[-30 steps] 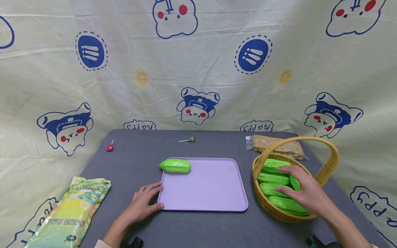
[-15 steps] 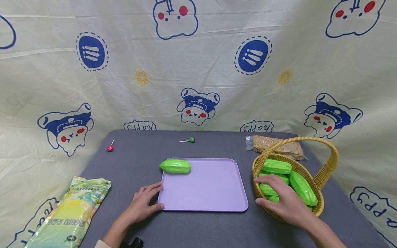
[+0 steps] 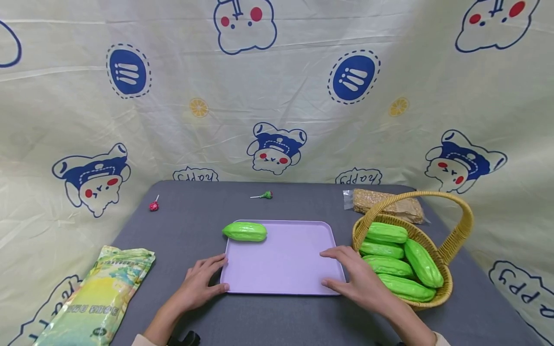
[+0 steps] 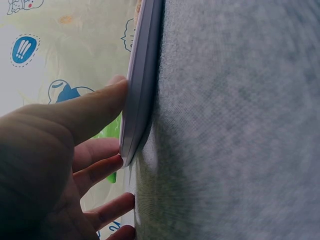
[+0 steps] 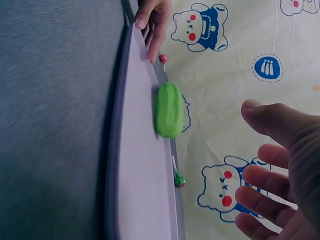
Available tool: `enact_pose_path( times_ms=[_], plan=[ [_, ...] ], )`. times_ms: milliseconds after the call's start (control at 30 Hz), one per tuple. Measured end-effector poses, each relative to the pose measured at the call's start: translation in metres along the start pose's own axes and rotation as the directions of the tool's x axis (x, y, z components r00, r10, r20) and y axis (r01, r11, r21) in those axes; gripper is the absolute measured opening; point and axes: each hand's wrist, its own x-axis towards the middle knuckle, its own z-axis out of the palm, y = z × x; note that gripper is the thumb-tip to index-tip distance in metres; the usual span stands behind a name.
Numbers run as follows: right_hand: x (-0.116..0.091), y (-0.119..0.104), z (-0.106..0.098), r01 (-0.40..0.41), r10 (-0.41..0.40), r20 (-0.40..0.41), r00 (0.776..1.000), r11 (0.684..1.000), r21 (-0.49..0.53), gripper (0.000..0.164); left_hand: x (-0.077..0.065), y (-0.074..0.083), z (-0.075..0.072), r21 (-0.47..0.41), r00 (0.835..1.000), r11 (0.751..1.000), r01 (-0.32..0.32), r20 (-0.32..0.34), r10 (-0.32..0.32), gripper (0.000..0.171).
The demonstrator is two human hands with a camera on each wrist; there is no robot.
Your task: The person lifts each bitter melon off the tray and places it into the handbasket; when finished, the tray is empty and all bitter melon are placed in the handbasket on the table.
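Observation:
A lilac tray (image 3: 283, 259) lies mid-table, with a short green ribbed cucumber-like vegetable (image 3: 245, 231) across its far left corner, overhanging the rim. My left hand (image 3: 199, 283) rests at the tray's left edge. In the left wrist view its thumb (image 4: 107, 97) and two fingertips touch the rim. My right hand (image 3: 361, 278) hovers over the tray's right edge, fingers spread and nothing in them; the right wrist view shows the same loose fingers (image 5: 270, 200). To its right stands a wicker basket (image 3: 446, 288) holding several more such green vegetables (image 3: 391, 266).
Behind the basket lies a clear bag of tan grains (image 3: 385, 204). The basket's tall handle (image 3: 463, 221) arches above it. A yellow-green printed bag (image 3: 97, 298) lies at the left. Toward the back are a red lollipop (image 3: 153, 206) and a green one (image 3: 267, 194).
My right hand has moved left, out from over the basket to the tray's right edge, carrying nothing. The left hand, tray and vegetables have stayed in place.

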Motion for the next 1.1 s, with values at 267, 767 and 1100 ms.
enact_pose_path(
  times_ms=[267,767,1100],
  plan=[
    [0.026,-0.009,0.016,-0.014,0.014,0.015,1.000,1.000,0.025,0.051,0.000,0.000,0.000,0.003,1.000,1.000,-0.005,-0.008,0.005,0.061],
    [0.063,-0.022,0.044,-0.060,0.057,0.058,0.997,0.997,0.054,0.051,-0.001,0.000,0.000,0.005,1.000,1.000,-0.009,-0.012,0.009,0.061],
    [0.082,-0.024,0.063,-0.130,0.120,0.100,0.988,0.987,0.093,0.052,-0.001,-0.002,0.002,0.010,1.000,1.000,-0.008,-0.016,0.008,0.061]
  ],
)
